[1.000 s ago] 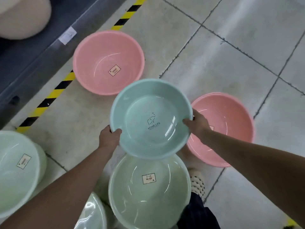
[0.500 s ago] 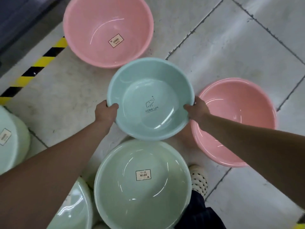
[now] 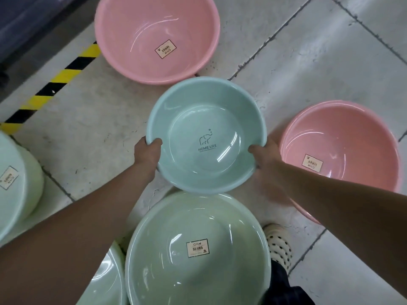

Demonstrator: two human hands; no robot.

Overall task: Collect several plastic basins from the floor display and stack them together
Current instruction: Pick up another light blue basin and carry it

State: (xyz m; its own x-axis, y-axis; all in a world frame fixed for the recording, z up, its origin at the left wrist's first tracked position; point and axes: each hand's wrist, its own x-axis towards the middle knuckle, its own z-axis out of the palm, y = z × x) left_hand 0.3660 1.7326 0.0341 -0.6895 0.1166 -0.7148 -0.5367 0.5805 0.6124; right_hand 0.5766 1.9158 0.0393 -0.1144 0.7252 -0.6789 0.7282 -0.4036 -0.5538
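I hold a small teal basin (image 3: pixel 207 119) with an elephant logo by its rim, above the floor at the centre of the view. My left hand (image 3: pixel 147 154) grips its left rim and my right hand (image 3: pixel 265 157) grips its right rim. Just below it sits a larger pale green basin (image 3: pixel 198 216) with a label inside. A pink basin (image 3: pixel 157 25) lies on the floor beyond, and a second pink basin (image 3: pixel 343 133) lies to the right, partly behind my right arm.
More pale green basins stand at the left edge (image 3: pixel 15 183) and bottom left (image 3: pixel 105 280). A yellow-black hazard stripe (image 3: pixel 55 82) runs along a dark shelf base at upper left. My foot in a dotted sock (image 3: pixel 278 243) is beside the green basin. Grey floor tiles (image 3: pixel 319 51) spread to the right.
The teal basin has stayed gripped in both hands. The view has closed in and tilted, so the far pink basin sits higher and the near green basin looms larger.
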